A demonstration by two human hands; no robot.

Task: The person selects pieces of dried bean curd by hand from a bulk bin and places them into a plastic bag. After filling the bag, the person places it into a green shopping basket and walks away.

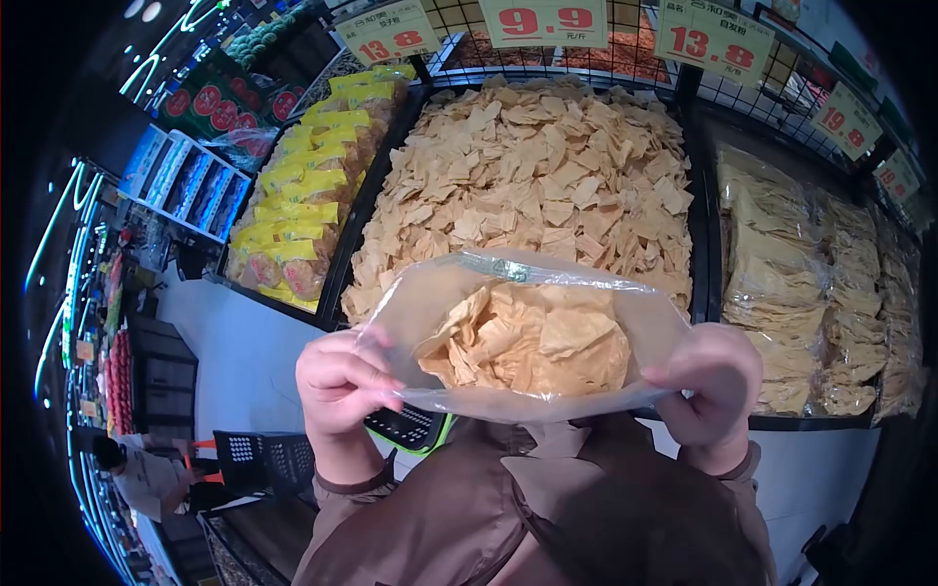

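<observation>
Between my hands a clear plastic bag (645, 317) is held with its mouth spread wide. Inside lie several crinkled, pale tan dried sheets that look like tofu skin (528, 337). My left hand (342, 379) pinches the bag's left edge, thumb and fingers closed on the plastic. On the other side, my right hand (711, 376) grips the right edge with its fingers curled around it. Just beyond the bag, a broad bin is heaped with loose tan flakes (547, 176) of the same look.
Yellow-labelled packets (313, 176) fill the bin to the left, and wrapped bundles of dried sheets (777, 283) the one to the right. Price signs (543, 21) hang along the back. A green-rimmed black basket (410, 428) is below the bag. A person (147, 479) is at far left.
</observation>
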